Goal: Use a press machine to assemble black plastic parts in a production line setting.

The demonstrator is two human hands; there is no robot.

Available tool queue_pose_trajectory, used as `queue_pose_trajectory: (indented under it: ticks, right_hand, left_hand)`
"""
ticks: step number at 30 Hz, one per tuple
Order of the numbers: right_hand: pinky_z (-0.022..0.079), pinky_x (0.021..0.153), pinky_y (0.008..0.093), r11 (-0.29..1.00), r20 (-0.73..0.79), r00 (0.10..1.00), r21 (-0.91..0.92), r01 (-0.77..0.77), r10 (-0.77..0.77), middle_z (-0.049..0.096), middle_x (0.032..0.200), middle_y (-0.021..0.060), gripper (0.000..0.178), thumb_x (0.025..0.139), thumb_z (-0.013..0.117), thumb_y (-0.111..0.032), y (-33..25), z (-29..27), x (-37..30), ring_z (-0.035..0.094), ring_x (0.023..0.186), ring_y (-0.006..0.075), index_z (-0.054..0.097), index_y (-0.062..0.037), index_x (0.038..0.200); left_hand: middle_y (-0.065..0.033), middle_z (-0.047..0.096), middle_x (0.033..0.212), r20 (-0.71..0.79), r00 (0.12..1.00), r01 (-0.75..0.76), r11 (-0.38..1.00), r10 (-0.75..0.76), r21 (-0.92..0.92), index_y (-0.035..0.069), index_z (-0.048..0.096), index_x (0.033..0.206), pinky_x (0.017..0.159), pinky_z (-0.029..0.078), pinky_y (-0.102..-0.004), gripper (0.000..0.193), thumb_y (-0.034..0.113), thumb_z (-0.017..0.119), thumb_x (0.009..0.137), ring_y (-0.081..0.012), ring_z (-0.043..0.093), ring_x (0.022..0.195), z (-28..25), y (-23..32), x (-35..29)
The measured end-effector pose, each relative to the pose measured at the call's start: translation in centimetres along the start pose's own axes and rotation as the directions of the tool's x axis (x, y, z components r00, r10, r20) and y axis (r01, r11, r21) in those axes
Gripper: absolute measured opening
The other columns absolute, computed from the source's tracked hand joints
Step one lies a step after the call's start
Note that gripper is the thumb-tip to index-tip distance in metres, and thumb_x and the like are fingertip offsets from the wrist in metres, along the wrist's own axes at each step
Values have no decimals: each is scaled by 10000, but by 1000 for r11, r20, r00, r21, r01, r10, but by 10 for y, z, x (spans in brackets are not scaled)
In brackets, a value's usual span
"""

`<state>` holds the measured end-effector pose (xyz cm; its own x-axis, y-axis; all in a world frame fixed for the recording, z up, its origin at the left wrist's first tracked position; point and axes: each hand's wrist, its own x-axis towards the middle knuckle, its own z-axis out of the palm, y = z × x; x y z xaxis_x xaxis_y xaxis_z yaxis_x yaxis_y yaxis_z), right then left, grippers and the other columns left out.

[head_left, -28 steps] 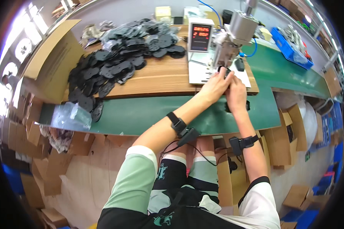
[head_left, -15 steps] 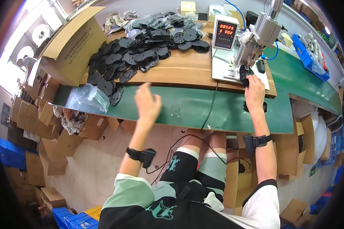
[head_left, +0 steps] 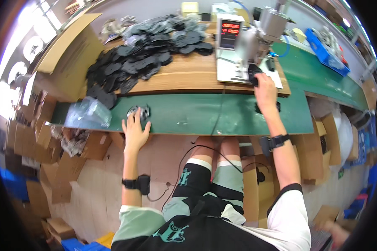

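My right hand [head_left: 265,91] pinches the near end of a flat black plastic part [head_left: 253,74]. That part sits on the white base plate [head_left: 228,71] under the head of a bench press [head_left: 273,25]; the press head is blurred. On the green table, my left hand [head_left: 135,130] has its fingers spread, with the fingertips at a small black part [head_left: 145,111] with pale glints. Whether they touch it I cannot tell. Behind lies a heap of flat, rounded black parts [head_left: 142,62] on the wooden board [head_left: 188,85].
A counter box [head_left: 229,31] with red digits stands beside the press. A clear plastic bag [head_left: 88,113] lies by an open carton [head_left: 71,54] at left. Another black part [head_left: 260,108] lies beneath my right wrist. A blue tray [head_left: 326,52] is at far right; a blurred person's arm [head_left: 338,234] shows lower right.
My left hand has moved left and down to the small black part, which now lies apart from the heap. My right hand stays at the press. The whole view has shifted a little.
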<state>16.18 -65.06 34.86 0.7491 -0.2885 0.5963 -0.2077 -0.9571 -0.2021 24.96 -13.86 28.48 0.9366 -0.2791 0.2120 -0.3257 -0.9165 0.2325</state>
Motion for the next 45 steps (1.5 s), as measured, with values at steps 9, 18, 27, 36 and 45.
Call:
queue_pose_trajectory:
  ticks: [9, 18, 27, 36, 45]
  right_hand:
    - [576, 928, 462, 999, 16, 999, 12, 38, -38, 668, 1105, 87, 415, 749, 842, 2, -2, -5, 2, 660, 1073, 330, 686, -59, 1129]
    - [583, 917, 463, 998, 19, 998, -2, 58, -58, 663, 1083, 95, 305, 800, 783, -3, 2, 0, 1, 656, 1056, 335, 678, -46, 1083]
    - [586, 874, 416, 923, -7, 988, 358, -138, 151, 671, 1130, 126, 289, 894, 679, 48, 6, -45, -18, 682, 1081, 330, 688, -45, 1167]
    - [502, 984, 354, 684, -174, 751, 576, -447, 637, 626, 1176, 133, 215, 978, 608, 42, 2, -103, -276, 630, 1081, 262, 630, 23, 1191]
    - [515, 1021, 464, 392, 22, 404, 194, -899, 915, 687, 1170, 226, 282, 912, 628, 18, 89, -5, -537, 665, 1108, 422, 670, 1, 1190]
  left_hand:
    - [-110, 633, 1370, 54, 927, -350, 907, 372, -232, 83, 707, 1273, 1125, 483, -495, 527, 39, 862, 771, -384, 577, 1366, -28, 59, -34]
    - [-217, 690, 1338, -103, 947, -314, 813, 303, -490, 18, 637, 1370, 1045, 555, -468, 546, -162, 628, 854, -440, 665, 1257, -36, 96, -23]
    - [-144, 736, 1271, -365, 659, -751, 603, 658, -269, 110, 677, 1427, 1015, 539, -448, 652, -108, 655, 812, -342, 697, 1153, -39, 250, 45]
    - [-179, 679, 1399, -313, 423, -887, 459, 850, 48, 136, 624, 1453, 1136, 492, -471, 543, 75, 643, 914, -353, 638, 1323, 42, 363, 119]
    - [-245, 669, 1378, -175, 538, -836, 549, 825, 18, 75, 613, 1377, 1046, 562, -467, 433, 29, 618, 946, -403, 671, 1281, 61, 389, 137]
